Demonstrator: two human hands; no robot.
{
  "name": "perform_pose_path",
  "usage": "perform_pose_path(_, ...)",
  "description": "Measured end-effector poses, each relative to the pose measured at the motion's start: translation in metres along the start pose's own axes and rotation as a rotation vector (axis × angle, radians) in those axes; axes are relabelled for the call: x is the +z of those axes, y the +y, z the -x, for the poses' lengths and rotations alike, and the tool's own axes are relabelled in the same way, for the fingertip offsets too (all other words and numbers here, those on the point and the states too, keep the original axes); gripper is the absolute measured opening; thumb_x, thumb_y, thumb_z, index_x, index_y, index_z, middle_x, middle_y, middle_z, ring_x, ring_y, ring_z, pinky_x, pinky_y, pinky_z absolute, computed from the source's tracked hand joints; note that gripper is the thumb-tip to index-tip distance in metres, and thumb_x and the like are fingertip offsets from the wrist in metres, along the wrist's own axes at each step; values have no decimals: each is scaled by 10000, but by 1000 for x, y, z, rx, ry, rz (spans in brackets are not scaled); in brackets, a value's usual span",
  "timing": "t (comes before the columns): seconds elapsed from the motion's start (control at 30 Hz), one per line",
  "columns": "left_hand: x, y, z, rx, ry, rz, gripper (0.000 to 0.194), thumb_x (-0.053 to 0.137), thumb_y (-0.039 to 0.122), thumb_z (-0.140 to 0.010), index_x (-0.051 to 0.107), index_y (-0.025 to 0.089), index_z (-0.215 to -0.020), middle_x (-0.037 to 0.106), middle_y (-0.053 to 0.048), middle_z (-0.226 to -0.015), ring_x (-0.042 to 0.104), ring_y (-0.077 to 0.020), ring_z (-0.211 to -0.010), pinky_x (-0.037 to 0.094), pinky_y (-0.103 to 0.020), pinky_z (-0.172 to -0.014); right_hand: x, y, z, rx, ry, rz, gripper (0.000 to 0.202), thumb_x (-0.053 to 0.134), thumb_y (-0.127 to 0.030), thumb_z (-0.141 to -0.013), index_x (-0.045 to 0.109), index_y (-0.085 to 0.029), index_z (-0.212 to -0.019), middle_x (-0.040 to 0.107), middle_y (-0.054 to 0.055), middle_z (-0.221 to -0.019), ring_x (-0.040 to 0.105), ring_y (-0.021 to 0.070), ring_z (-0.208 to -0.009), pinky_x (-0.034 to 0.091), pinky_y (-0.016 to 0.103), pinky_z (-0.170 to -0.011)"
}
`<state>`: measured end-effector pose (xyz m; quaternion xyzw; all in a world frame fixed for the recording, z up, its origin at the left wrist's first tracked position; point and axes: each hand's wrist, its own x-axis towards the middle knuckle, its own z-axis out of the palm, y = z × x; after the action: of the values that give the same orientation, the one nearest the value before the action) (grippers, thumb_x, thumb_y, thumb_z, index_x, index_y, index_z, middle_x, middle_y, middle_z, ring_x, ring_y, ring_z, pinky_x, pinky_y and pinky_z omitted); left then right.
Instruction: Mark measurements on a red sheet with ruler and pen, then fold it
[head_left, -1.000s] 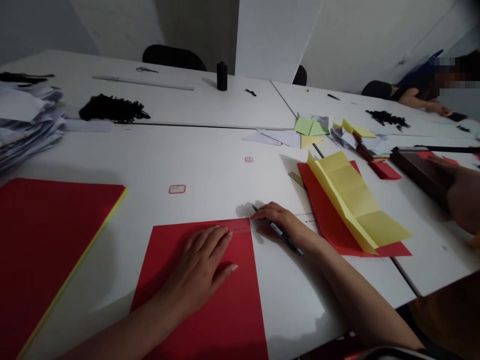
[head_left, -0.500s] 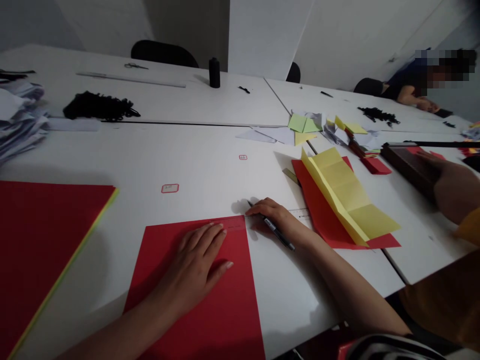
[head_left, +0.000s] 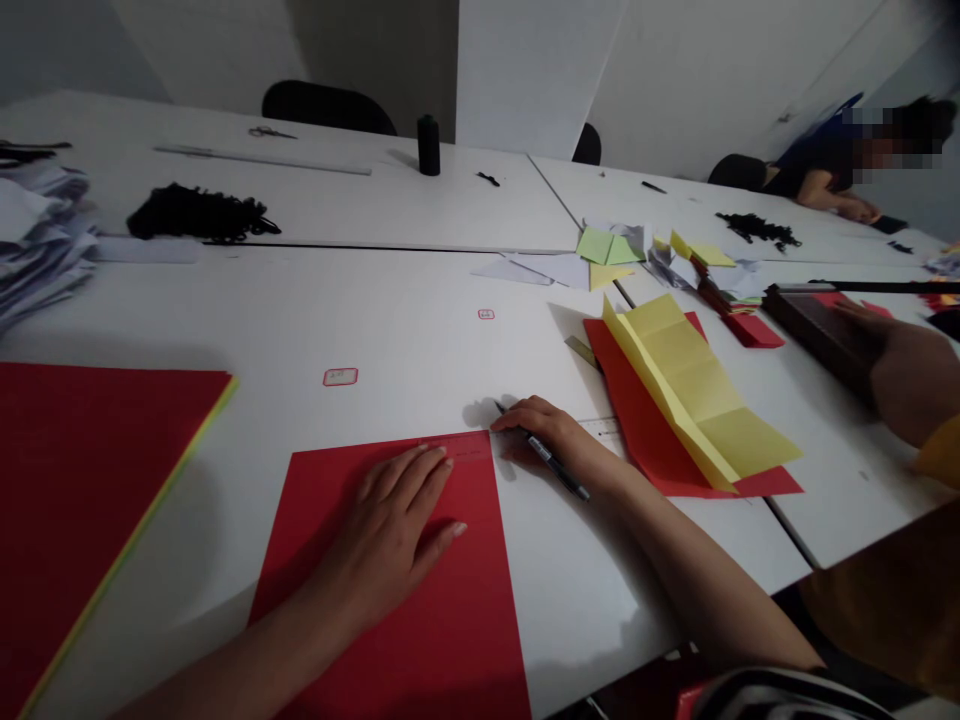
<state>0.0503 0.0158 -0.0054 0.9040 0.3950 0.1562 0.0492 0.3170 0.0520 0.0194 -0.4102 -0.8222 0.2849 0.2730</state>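
My left hand lies flat on a red sheet of paper, fingers slightly apart, their tips at a clear ruler near its top edge. That ruler runs sideways past the sheet's right corner, partly hidden by my hands. At the corner, my right hand is closed around a dark pen. The pen's tip points up and left, beyond my fingers. To the left lies a larger stack of red paper with a yellow-green edge showing.
Creased yellow paper rests on red paper at right. Beyond it, a co-worker's hand touches a dark box-like object. A black thread spool stands at the back. Black cord lies in a heap at left.
Both my hands, the pen and the red sheet keep their places. At the far right, the seated person's head has shifted slightly.
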Motion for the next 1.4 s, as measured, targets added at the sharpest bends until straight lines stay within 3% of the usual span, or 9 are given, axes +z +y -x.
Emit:
perform_pose_path(1.03,-4,8,3,-50,-64,69,495,484,406,-936,422,195,-1379,467,-100,-1412,407,-309,-1288,379,-508,-1039,4,1,5,39,-11,-28,248,534,-222,-901,591,-264,-1139,614,40,-1041,600,200,-964,509,378,-855)
perform_pose_path(1.23,-9,17,6,-76,-123,94,554,548,450,-893,452,139,-1342,481,-114,-1389,406,-301,-1271,354,-482,-1051,13,8,14,46,-24,-4,234,523,-281,-901,608,-290,-1120,626,60,-1088,618,243,-1003,522,405,-863)
perform_pose_path(1.4,-6,20,12,-44,-108,108,562,471,517,-916,463,122,-1316,490,-122,-1364,383,-290,-1277,335,-448,-1047,18,18,24,79,-12,72,275,485,-406,-908,617,-280,-1114,622,88,-1123,617,272,-1048,530,424,-864)
